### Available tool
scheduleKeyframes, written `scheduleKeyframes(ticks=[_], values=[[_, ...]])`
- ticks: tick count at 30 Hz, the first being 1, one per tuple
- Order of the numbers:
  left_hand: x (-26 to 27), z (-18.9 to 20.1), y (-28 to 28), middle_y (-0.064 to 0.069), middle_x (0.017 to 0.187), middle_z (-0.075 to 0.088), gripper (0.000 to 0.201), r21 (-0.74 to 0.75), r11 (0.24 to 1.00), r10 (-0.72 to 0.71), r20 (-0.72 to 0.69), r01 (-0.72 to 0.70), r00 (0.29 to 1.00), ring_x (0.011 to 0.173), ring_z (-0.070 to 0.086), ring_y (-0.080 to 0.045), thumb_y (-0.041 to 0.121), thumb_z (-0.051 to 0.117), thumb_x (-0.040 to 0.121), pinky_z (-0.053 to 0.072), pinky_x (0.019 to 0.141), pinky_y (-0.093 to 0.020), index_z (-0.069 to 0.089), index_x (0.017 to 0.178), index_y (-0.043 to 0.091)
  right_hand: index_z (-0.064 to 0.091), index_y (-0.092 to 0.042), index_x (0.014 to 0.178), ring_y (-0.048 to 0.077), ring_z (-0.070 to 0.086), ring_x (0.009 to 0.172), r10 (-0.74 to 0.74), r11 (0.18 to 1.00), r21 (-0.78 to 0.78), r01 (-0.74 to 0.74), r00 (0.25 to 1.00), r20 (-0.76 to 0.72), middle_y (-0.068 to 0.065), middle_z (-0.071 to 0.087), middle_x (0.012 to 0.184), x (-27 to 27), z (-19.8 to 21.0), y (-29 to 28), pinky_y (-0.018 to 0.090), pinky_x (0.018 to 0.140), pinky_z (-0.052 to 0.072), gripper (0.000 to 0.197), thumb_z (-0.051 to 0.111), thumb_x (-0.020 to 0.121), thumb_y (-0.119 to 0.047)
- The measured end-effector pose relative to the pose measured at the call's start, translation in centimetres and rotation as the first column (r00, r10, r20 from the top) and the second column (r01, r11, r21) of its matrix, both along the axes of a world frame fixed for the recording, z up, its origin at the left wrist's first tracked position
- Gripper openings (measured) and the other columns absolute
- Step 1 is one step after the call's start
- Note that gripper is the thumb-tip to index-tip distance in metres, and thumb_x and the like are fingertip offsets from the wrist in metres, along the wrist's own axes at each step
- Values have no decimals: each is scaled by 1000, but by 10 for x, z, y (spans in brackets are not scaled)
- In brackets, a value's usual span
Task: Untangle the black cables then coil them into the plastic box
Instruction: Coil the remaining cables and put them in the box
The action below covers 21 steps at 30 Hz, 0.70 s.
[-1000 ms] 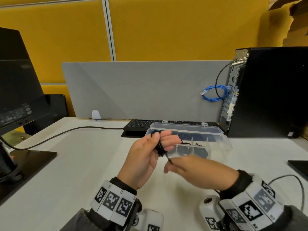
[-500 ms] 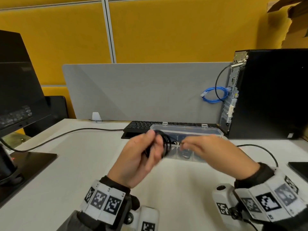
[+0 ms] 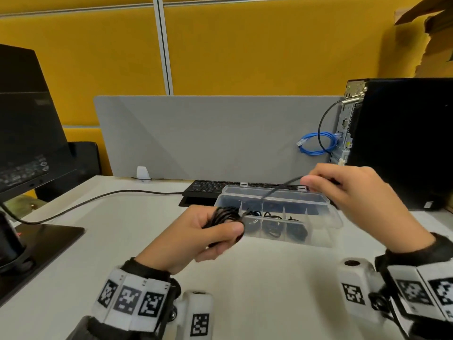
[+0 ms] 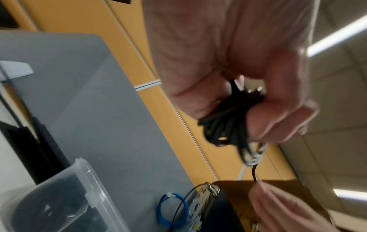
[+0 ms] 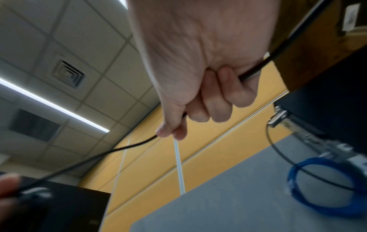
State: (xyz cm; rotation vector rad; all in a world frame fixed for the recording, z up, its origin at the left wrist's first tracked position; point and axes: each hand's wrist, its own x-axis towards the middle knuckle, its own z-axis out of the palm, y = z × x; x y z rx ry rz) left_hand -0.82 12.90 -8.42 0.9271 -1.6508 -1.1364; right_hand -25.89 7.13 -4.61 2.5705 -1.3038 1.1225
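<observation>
My left hand (image 3: 215, 231) grips a bundle of coiled black cable (image 3: 224, 215) just left of the clear plastic box (image 3: 326, 218). The same coil (image 4: 224, 124) shows between thumb and fingers in the left wrist view. From the coil a loose strand (image 3: 277, 190) runs up and right to my right hand (image 3: 343, 190), which pinches it above the box's back edge. In the right wrist view that strand (image 5: 111, 150) passes through the curled fingers (image 5: 218, 102). The box stands open with dividers and several dark cables in its compartments.
A black keyboard (image 3: 208, 187) lies behind the box, before a grey divider panel (image 3: 208, 136). A black computer tower (image 3: 404, 143) with a blue cable loop (image 3: 316, 143) stands at the right. A monitor (image 3: 27, 123) and its base (image 3: 36, 244) occupy the left; a black cord (image 3: 98, 200) crosses the desk.
My right hand has drawn away up and to the right, pulling a strand taut from the coil. My left hand has dropped lower with the coil, beside the box.
</observation>
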Motion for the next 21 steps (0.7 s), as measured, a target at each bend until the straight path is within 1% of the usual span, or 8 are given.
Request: scheduleKeyframes(ticks=[5, 8, 11, 13, 15, 17, 19, 21], values=[[27, 7, -2, 9, 39, 42, 36, 52, 998, 44, -508, -21, 860, 25, 20, -2, 37, 83, 53, 32, 36, -11, 52, 47, 22, 39, -28, 60, 13, 45, 46, -239, 971, 17, 239, 971, 28, -2, 44, 51, -35, -7, -23, 24, 46, 28, 36, 36, 91, -47], [37, 17, -9, 9, 41, 39, 30, 75, 991, 129, -673, -107, 729, 25, 16, -8, 31, 73, 64, 36, 37, -12, 50, 48, 21, 47, -20, 65, 18, 45, 47, -434, 897, 64, 437, 899, -59, 1, 45, 52, -55, -13, -30, 28, 47, 31, 47, 24, 91, -53], [24, 27, -18, 7, 43, 38, 28, 86, 977, 210, -546, -195, 811, 23, 22, -1, 27, 50, 76, 34, 37, -14, 44, 50, 18, 49, -25, 121, 21, 56, 91, -462, 848, 78, 524, 804, -374, 3, 59, 102, -52, -16, -35, 37, 75, 50, 79, 0, 74, -65], [1, 32, -22, 6, 44, 40, 26, 46, 983, 185, -340, -180, 922, 26, 23, -3, 28, 48, 77, 31, 42, -17, 40, 56, 15, 22, -39, 141, 19, 38, 124, -292, 918, 195, 344, 922, -254, -3, 45, 130, -31, -11, -26, 43, 101, 40, 73, 11, 76, -70], [-25, 37, -26, 6, 46, 43, 29, 9, 988, 151, -178, -152, 972, 30, 25, -5, 23, 47, 85, 29, 48, -23, 38, 59, 15, 10, -52, 139, 4, 22, 135, -13, 949, 312, 50, 992, -122, -18, 32, 139, -2, -2, -5, 37, 110, 28, 64, 23, 79, -69], [-46, 43, -30, 6, 49, 46, 38, -13, 989, 143, -128, -146, 981, 32, 29, -7, 19, 41, 94, 30, 49, -23, 41, 56, 17, 27, -55, 129, -9, 38, 121, 205, 898, 391, -200, 978, 32, -27, 45, 128, 16, 4, 12, 21, 102, 37, 51, 30, 79, -67], [-57, 48, -31, 4, 50, 47, 44, -16, 990, 138, -143, -142, 980, 33, 31, -9, 21, 40, 96, 35, 47, -20, 42, 52, 19, 51, -39, 103, -4, 60, 79, 298, 872, 312, -378, 914, 275, -18, 65, 82, 20, 5, 15, 12, 74, 47, 28, 35, 85, -53], [-64, 50, -28, 4, 49, 46, 42, 25, 999, 36, -145, -33, 989, 32, 31, -9, 26, 43, 95, 39, 48, -19, 41, 53, 19, 56, -28, 85, 7, 51, 51, 234, 955, 92, -283, 905, 355, -11, 56, 58, 13, 8, 9, 18, 53, 44, 26, 35, 89, -43]])
